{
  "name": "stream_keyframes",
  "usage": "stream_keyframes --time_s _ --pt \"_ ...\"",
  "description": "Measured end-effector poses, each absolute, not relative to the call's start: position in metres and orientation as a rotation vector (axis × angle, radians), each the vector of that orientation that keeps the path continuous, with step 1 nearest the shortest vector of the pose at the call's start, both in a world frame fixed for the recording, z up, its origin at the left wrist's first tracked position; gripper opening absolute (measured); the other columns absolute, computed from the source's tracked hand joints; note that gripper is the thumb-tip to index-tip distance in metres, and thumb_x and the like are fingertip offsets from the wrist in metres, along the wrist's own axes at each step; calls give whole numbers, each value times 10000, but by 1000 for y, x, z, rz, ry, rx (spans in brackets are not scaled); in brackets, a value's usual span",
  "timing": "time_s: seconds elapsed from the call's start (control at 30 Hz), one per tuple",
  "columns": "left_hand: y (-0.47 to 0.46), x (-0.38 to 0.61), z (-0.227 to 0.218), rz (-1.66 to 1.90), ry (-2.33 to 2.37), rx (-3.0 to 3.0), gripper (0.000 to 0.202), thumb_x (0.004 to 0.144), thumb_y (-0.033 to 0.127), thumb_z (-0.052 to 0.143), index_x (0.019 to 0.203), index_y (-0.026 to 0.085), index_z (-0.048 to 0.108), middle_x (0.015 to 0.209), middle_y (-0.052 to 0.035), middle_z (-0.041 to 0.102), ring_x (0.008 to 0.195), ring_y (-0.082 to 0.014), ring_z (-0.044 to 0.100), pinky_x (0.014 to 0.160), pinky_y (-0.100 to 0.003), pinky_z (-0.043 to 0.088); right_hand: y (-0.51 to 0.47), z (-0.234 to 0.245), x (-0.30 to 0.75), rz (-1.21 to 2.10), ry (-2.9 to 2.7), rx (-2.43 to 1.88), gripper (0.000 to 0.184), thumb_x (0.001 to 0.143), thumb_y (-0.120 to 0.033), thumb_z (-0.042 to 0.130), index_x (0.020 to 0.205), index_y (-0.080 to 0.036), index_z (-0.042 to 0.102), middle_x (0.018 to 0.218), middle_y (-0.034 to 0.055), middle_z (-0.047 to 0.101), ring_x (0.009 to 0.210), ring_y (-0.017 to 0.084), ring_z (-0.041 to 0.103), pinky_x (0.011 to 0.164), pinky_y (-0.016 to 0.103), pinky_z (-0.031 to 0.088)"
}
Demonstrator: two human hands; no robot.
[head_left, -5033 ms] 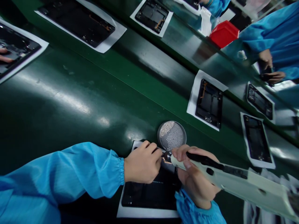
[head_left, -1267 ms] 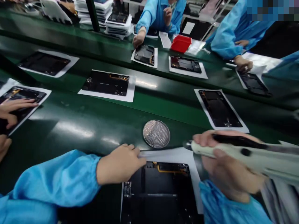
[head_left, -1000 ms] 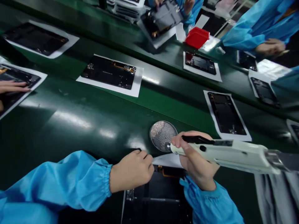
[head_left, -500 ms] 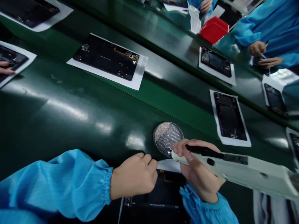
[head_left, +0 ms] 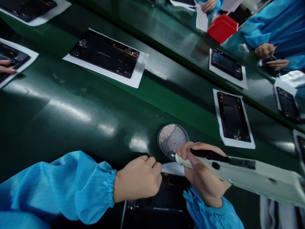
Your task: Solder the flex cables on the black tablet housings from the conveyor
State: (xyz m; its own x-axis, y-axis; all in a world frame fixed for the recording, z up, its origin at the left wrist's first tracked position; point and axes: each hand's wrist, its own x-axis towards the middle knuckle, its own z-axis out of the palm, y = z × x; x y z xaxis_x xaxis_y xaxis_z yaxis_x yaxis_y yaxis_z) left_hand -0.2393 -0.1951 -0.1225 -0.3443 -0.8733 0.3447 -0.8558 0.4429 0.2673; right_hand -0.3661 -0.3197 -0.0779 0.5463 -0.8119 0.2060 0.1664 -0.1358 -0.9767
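The right hand (head_left: 203,182) grips a pale power tool (head_left: 257,179), its tip at a dimpled round dish (head_left: 179,139). The left hand (head_left: 140,177) curls over a black panel (head_left: 157,214), its fingertips hard to make out.

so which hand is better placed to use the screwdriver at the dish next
Probably the right hand: it grips the screwdriver, with the tip at the dish. The left hand is curled by the tablet, apart from the screwdriver.

Loose bright blue sleeves (head_left: 64,187) (slightly shiny) end in gathered, ruffled cuffs (head_left: 111,186).
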Motion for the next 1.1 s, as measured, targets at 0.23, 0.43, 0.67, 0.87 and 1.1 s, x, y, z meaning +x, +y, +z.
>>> stream_keyframes --time_s 0.23,0.43,0.67,0.87,1.1 --pt "-198 -236 -123 -1 -2300 1439 170 928 131 545 830 103 682 955 -136 647 839 -241 595 693 -371 460 -320 -78 -370 -927 623 -1487 253 814 -97 662 1019 -241 695 725 15 633 685 189 599 653 399 531" --pt "-197 -244 -123 76 -2265 1339 217 951 126 514 819 97 685 847 -109 622 779 -215 559 692 -368 446 -314 -53 -396 -1024 666 -1401 237 785 -156 751 999 -249 707 711 -7 567 693 152 544 680 363 510" --pt "-201 -255 -134 -24 -2247 1379 181 955 100 502 818 112 620 755 -66 566 703 -198 542 596 -334 441 -285 -59 -415 -1032 690 -1468 241 829 -136 666 1039 -248 702 692 5 578 672 163 547 634 361 503" --pt "-208 -258 -144 -138 -2267 1399 174 969 156 518 848 118 636 807 -76 589 766 -219 553 596 -335 435 -278 -72 -415 -969 650 -1484 302 835 -92 622 1080 -256 689 733 15 606 706 180 578 656 378 515" --pt "-203 -258 -149 -37 -2278 1307 209 964 159 533 800 123 658 796 -77 594 750 -213 533 578 -347 372 -275 -75 -415 -944 613 -1484 313 852 -80 593 1099 -253 672 751 14 602 716 176 581 655 369 506"
